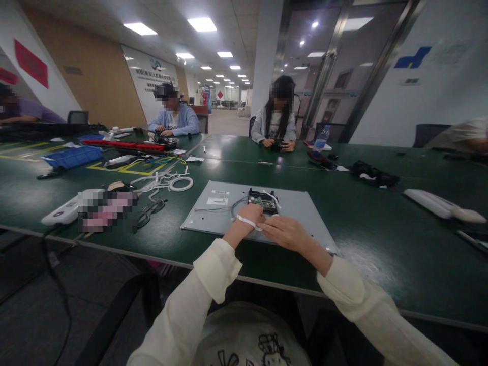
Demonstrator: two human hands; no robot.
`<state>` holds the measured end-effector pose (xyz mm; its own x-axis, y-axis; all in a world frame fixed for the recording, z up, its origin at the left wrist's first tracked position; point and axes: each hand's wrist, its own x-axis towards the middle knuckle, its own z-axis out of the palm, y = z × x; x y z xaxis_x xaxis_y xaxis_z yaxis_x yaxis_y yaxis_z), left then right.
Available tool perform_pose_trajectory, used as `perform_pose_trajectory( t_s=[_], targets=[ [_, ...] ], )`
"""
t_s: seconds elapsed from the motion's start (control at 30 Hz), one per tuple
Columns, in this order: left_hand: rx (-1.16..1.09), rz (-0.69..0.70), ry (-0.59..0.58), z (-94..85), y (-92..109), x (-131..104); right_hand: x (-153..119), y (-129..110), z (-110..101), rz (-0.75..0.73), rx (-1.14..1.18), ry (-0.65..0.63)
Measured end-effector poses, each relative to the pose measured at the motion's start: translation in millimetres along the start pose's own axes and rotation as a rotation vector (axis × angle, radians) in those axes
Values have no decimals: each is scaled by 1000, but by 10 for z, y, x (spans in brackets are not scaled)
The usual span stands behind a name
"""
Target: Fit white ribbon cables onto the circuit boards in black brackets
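A grey metal panel (213, 229) lies flat on the green table, with a black-framed circuit board (269, 202) and thin cables near its middle. My left hand (251, 213) is over the panel, in front of the board, its fingers turned down and mostly hidden. Around the left wrist runs a white band (246, 220). My right hand (282, 231) reaches across to that wrist, fingers pinched on the band's end. A white strip (272, 198) lies across the board's black frame.
To the left are eyeglasses (150, 212), a white ring of cable (181, 184), a white power strip (68, 207) and a blue tray (72, 157). Two people sit across the table (236, 168). A bottle (321, 140) and a white device (434, 203) are at right.
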<state>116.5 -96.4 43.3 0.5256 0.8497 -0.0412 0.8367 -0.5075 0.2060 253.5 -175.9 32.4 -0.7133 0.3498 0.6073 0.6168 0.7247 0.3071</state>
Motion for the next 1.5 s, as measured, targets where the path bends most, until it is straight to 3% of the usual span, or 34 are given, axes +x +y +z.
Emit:
perform_pose_trajectory(
  t_s=[0.17, 0.4, 0.5, 0.57, 0.73, 0.8, 0.9, 1.0, 1.1, 1.2, 1.37, 1.5],
  targets=[
    [38, 81, 36, 8, -24, -37, -12, -7, -38, -5, -16, 207],
    [-17, 98, 100, 56, -60, -39, -11, 82, -99, 216, -36, 420],
    [-139, 66, 124, 24, -111, -24, -51, 157, -101, 319, -85, 449],
    [-311, 57, 107, -59, -174, -33, -71, 195, -104, 348, -119, 405],
    [-850, 160, -183, -336, -333, -111, -10, 213, -142, 295, -192, 198],
    [-949, 123, -156, -397, -364, -114, 58, 201, -151, 230, -225, 111],
    [-1003, 68, -21, -441, -406, -51, 181, 188, -127, 162, -258, -1],
    [-891, 133, 105, -478, -492, 38, 318, 192, -58, 156, -261, -66],
    [-604, 222, 281, -481, -634, 107, 476, 203, 39, 190, -261, -122],
    [-325, 233, 420, -385, -806, 167, 637, 197, 166, 254, -245, -260],
    [-83, 112, 357, -143, -1014, 243, 794, 114, 419, 344, -167, -526],
    [-12, 65, 278, -99, -1026, 246, 799, 25, 558, 342, -148, -585]
  ],
)
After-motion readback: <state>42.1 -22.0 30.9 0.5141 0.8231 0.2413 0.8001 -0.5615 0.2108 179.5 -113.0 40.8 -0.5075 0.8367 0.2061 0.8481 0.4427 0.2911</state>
